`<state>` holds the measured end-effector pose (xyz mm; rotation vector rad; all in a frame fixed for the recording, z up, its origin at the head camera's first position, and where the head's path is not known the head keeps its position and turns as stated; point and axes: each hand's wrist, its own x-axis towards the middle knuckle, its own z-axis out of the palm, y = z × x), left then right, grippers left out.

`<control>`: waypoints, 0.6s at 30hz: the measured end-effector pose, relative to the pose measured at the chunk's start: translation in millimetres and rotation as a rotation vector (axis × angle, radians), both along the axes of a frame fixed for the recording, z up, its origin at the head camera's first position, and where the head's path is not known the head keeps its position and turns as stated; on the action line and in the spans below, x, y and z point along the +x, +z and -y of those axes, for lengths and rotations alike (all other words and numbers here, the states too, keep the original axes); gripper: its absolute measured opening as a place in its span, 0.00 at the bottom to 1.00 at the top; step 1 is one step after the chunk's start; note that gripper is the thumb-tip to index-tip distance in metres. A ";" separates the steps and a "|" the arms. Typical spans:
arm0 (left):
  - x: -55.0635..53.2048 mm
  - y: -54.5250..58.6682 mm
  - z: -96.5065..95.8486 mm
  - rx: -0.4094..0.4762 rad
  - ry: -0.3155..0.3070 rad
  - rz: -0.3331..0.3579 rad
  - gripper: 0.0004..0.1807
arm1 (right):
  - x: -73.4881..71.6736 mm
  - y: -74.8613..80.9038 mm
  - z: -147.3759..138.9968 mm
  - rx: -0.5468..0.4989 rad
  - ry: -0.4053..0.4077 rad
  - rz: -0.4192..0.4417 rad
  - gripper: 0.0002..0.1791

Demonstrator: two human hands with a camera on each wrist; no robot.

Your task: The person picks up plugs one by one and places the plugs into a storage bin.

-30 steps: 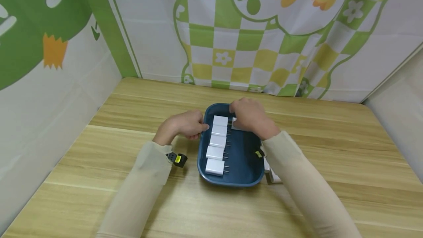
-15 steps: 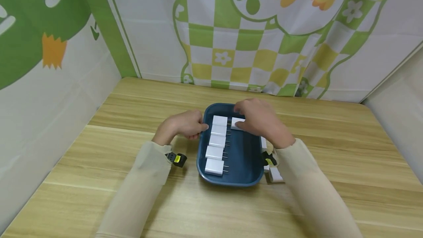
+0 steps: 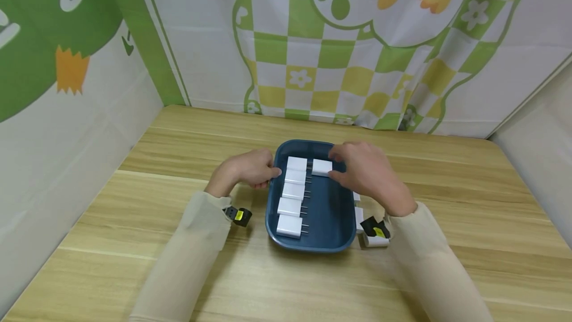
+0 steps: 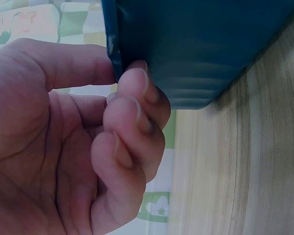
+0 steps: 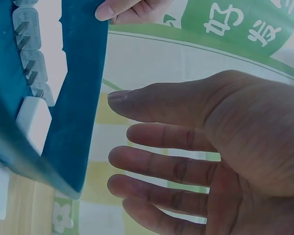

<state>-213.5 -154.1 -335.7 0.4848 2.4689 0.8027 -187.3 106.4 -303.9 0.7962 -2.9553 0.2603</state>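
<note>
My left hand (image 3: 255, 169) pinches the left rim of a dark blue tray (image 3: 330, 250), its thumb over the edge and its fingers curled underneath, as the left wrist view shows. Inside the tray several white charger plugs (image 3: 293, 191) form a column along the left side, prongs pointing right. One more white charger plug (image 3: 322, 167) lies at the far right of that column's top. Just beside it hovers my right hand (image 3: 368, 173), over the tray's right rim, holding nothing. In the right wrist view its fingers are relaxed and spread apart.
Outside the tray's right wall, several white charger plugs (image 3: 375, 241) lie on the wooden table (image 3: 214, 282), partly covered by the right wrist and its camera. A patterned curtain (image 3: 313, 63) hangs behind the table's back edge.
My right hand has let go of the plug at the tray's upper right and drawn back to the right. That plug is now fully visible. The left hand keeps its hold on the rim.
</note>
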 end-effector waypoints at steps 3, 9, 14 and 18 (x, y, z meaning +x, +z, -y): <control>0.5 0.5 -0.2 0.001 0.002 0.002 0.24 | 3.2 -3.6 -5.4 -0.015 -0.011 -0.003 0.20; 0.2 -0.2 -0.1 0.002 0.001 0.003 0.23 | 8.9 -9.1 -15.1 -0.039 -0.029 -0.013 0.19; -0.4 -1.0 -0.3 0.002 0.002 0.007 0.23 | 11.4 -9.7 -22.6 -0.065 -0.043 -0.009 0.18; -0.7 -0.8 -0.4 0.004 0.002 0.008 0.23 | 11.9 -8.7 -28.6 -0.074 -0.064 -0.011 0.18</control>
